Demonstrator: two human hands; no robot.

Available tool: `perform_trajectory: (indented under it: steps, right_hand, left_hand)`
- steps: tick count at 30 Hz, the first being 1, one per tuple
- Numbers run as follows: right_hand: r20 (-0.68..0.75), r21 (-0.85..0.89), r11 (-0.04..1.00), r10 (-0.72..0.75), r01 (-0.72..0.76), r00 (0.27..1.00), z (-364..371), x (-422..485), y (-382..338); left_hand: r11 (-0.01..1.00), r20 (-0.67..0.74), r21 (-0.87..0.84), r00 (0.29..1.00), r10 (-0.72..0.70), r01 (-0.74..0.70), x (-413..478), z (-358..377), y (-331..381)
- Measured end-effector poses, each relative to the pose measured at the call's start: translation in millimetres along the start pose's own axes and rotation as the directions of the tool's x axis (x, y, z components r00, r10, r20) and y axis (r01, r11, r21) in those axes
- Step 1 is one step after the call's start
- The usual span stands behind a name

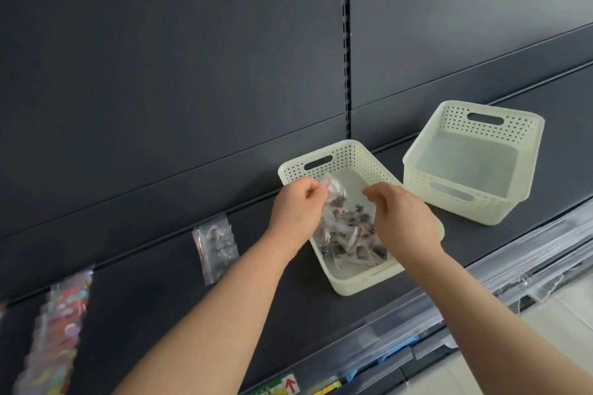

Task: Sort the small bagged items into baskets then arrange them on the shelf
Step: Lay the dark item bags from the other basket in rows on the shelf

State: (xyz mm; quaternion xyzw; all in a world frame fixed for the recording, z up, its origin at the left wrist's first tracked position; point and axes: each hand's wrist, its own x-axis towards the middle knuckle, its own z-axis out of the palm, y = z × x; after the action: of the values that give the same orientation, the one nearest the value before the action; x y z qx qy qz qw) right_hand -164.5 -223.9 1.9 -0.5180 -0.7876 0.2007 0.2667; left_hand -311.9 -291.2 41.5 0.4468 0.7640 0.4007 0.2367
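Far left of the near basket point(353, 285) lies a colourful pack point(61, 330), then a grey pack point(216, 248). Over the basket, the left hand point(296, 208) pinches a clear bag point(333, 199) by its top. The bag hangs long-ways down into the basket. The right hand point(402, 216) is curled just beside it, holding nothing I can see. A second basket point(475, 199) sits right of it.
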Motion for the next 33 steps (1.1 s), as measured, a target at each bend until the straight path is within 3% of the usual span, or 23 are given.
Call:
perform_trajectory:
  steps: [3, 6, 9, 12, 19, 21, 24, 25, 28, 31, 33]
  right_hand:
    - [0.138, 0.399, 0.912, 0.044, -0.096, 0.99, -0.1, 1.5, -32.2]
    - [0.386, 0.666, 0.693, -0.001, -0.277, 0.923, 1.2, -2.0, -67.8]
    - [0.517, 0.683, 0.633, -0.07, -0.363, 0.853, 13.1, -8.7, -92.8]
    - [0.496, 0.678, 0.652, -0.067, -0.338, 0.866, 30.9, -17.8, -111.0]
    - [0.503, 0.543, 0.813, -0.117, -0.208, 0.856, 70.7, -40.9, -138.3]
    - [0.527, 0.574, 0.769, -0.081, -0.283, 0.846, 81.2, -45.8, -143.9]
    - [0.643, 0.656, 0.571, -0.079, -0.494, 0.762, 91.9, -52.8, -149.8]
    - [0.668, 0.656, 0.549, -0.103, -0.518, 0.737, 93.7, -54.8, -150.2]
    - [0.655, 0.59, 0.686, -0.097, -0.426, 0.75, 100.5, -59.9, -145.5]
    - [0.586, 0.441, 0.851, -0.034, -0.284, 0.809, 110.5, -63.3, -135.4]
    - [0.575, 0.352, 0.908, -0.016, -0.23, 0.818, 115.3, -66.4, -130.3]
  left_hand:
    - [0.932, 0.056, -0.317, 0.985, -0.165, 0.174, -11.3, -25.9, -2.7]
    - [0.865, 0.051, -0.449, 0.973, -0.225, 0.223, -22.5, -46.7, -17.7]
    - [0.829, 0.038, -0.501, 0.964, -0.264, 0.247, -34.3, -66.5, -32.3]
    - [0.855, 0.003, -0.453, 0.959, -0.282, 0.252, -49.1, -85.6, -49.6]
    - [0.928, -0.166, -0.256, 0.934, -0.317, 0.269, -73.2, -109.9, -99.4]
    - [0.915, -0.166, -0.273, 0.922, -0.349, 0.297, -76.5, -113.8, -107.0]
    - [0.87, -0.14, -0.36, 0.902, -0.408, 0.338, -82.8, -116.9, -112.6]
    - [0.851, -0.128, -0.385, 0.893, -0.432, 0.356, -84.9, -117.2, -114.7]
    - [0.82, -0.082, -0.391, 0.872, -0.482, 0.417, -91.5, -118.0, -125.9]
    - [0.863, -0.097, -0.231, 0.872, -0.479, 0.449, -95.8, -115.8, -143.7]
    - [0.881, -0.132, -0.114, 0.872, -0.472, 0.459, -98.1, -112.7, -153.0]
